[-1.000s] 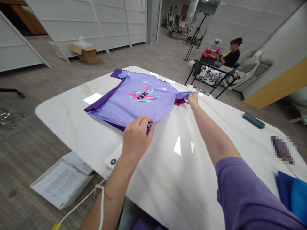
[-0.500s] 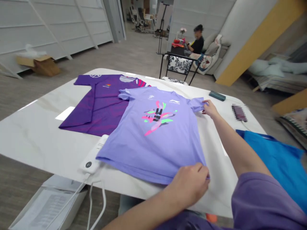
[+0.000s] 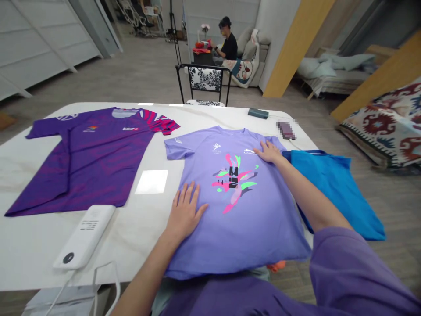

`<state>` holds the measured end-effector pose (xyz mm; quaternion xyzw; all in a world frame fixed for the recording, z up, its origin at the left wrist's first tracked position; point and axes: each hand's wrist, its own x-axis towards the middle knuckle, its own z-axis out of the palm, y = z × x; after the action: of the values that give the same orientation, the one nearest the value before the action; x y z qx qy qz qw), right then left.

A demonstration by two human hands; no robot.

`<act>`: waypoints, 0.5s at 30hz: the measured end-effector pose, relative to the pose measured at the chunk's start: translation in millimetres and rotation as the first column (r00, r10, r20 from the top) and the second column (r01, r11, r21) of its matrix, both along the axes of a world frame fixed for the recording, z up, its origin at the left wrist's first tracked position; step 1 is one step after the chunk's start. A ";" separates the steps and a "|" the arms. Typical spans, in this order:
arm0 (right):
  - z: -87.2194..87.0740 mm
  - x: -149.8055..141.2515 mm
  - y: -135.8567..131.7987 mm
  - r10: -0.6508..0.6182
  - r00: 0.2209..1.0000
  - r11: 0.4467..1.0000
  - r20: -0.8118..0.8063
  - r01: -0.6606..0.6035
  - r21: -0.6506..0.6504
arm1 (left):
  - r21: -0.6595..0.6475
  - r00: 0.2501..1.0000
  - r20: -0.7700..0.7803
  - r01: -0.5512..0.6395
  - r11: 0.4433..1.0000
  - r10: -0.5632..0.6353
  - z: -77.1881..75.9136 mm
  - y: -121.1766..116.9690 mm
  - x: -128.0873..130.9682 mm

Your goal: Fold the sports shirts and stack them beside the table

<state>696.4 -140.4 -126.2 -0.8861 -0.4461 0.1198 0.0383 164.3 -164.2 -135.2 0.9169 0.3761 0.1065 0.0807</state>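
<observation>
Lavender shirt [image 3: 230,228] is now sitting apart from the purple shirt [image 3: 101,158], no longer overlapping its right side as half a second ago. Both hands are off the sleeve and hem edge they were pinching and are now pressing on the front.

Status: lavender shirt is lying face up, centre to lower centre of the frame, on the white tabletop [image 3: 144,237], print showing, hem reaching the near edge.

Left hand [image 3: 186,210]: grip is spread, palm down, fingers resting on the fabric left of the print. Right hand [image 3: 271,153]: grip is also spread, lying flat near the right shoulder side in the frame, just right of the white logo. Neither is pinching anything.

Purple shirt is lying at the left of the frame, its lower left side folded over. White device [image 3: 87,237] is sitting at lower left, touching its hem, with a white cable [image 3: 62,287] running off the edge. Blue garment [image 3: 335,193] is lying at right, just beside the lavender shirt. Dark green case [image 3: 258,113] is resting upper right of centre, near a pixelated item [image 3: 286,130].

Seated person [image 3: 230,46] is handling something pink at top centre, beyond the chair [image 3: 205,79].
</observation>
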 end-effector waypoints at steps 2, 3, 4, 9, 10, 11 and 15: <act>-5.3 -0.5 -5.7 -0.086 0.996 0.996 0.028 0.087 -0.020 | 0.009 0.999 -0.040 -0.035 0.999 0.035 -3.4 6.0 -10.1; -6.7 -0.5 -7.8 -0.119 0.992 0.993 0.038 0.120 -0.015 | 0.009 0.997 -0.043 -0.061 0.998 0.061 0.5 12.6 -9.0; -7.3 -0.7 -8.8 -0.141 0.989 0.990 0.047 0.141 -0.003 | 0.013 0.995 -0.030 -0.090 0.996 0.090 7.6 23.4 -2.8; -5.7 -11.0 6.8 0.019 0.990 0.997 0.143 -0.030 0.075 | 0.021 0.978 0.164 -0.134 0.991 0.129 50.6 134.3 92.4; -5.7 -14.1 12.8 0.062 0.987 0.995 0.148 -0.072 0.066 | -0.027 0.978 0.155 -0.139 0.990 0.141 53.7 159.6 116.0; -5.9 -17.0 19.0 0.086 0.987 0.994 0.139 -0.094 0.051 | -0.084 0.982 0.109 -0.143 0.986 0.151 53.9 182.8 137.5; -7.4 -21.2 45.7 0.051 0.996 0.999 0.074 -0.052 0.007 | -0.208 0.979 -0.038 -0.202 0.957 0.198 31.4 251.6 181.9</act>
<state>675.3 -94.7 -133.5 -0.8780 -0.4703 0.0856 0.0228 346.2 87.4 -103.9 0.8613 0.4766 0.0658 0.1632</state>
